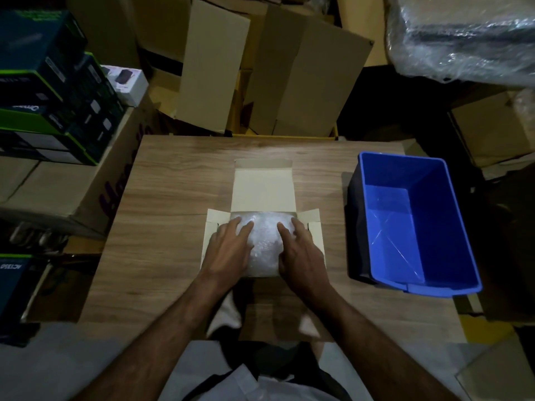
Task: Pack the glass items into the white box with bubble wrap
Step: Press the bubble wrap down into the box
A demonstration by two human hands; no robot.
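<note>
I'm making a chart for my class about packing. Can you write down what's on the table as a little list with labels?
table: wooden
white box: open, lid flap lying back
inside box: bubble wrap bundle
left hand: fingers flat on the bundle
right hand: fingers flat on the bundle
blue bin: to the right of the box, nothing visible inside
glass: none visible

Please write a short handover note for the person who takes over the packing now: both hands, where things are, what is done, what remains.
Left hand: fingers straight, pressing on the bubble wrap.
Right hand: the same, on the other side of the wrap.
White box: open in the middle of the wooden table, lid flap up at the far side, side flaps out.
Blue bin: to the right of the box, nothing visible inside.
Done: the wrapped bundle sits in the box; no glass is visible through the wrap.
Left: fold in the flaps and close the lid.
</note>
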